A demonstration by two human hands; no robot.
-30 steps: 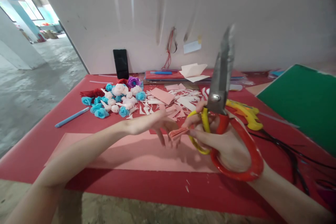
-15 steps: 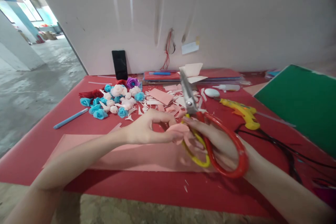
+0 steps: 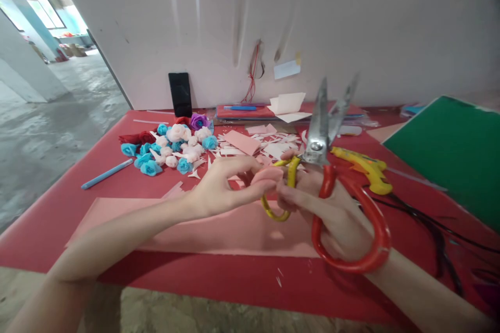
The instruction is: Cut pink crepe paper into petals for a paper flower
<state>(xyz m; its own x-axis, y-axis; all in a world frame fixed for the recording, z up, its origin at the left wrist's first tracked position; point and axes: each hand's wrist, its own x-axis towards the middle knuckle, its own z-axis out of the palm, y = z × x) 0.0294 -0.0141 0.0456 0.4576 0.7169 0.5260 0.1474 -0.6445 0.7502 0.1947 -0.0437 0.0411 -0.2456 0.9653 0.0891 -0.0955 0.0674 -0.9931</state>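
Between its thumb and fingers, my left hand (image 3: 224, 184) pinches a small pink paper piece (image 3: 267, 175) with a rounded edge. My right hand (image 3: 326, 200) has the scissors (image 3: 317, 145) hooked on it by their red and yellow handles. The blades point up and away, spread apart, clear of the paper. Fingertips of my right hand reach the right edge of the paper piece. Below both hands a long pink paper strip (image 3: 187, 234) lies on the red table (image 3: 203, 281).
Paper flowers (image 3: 179, 145) lie at the left, near a light blue pen (image 3: 107, 173) and an upright phone (image 3: 180, 94). Paper scraps (image 3: 242, 142) are behind my hands. At the right are a yellow glue gun (image 3: 365, 169), black cables and a green board (image 3: 449, 151).
The scissors have swung to the right and their blades have opened. My right hand has turned, its fingers now at the paper piece. My left hand has stayed nearly in place.
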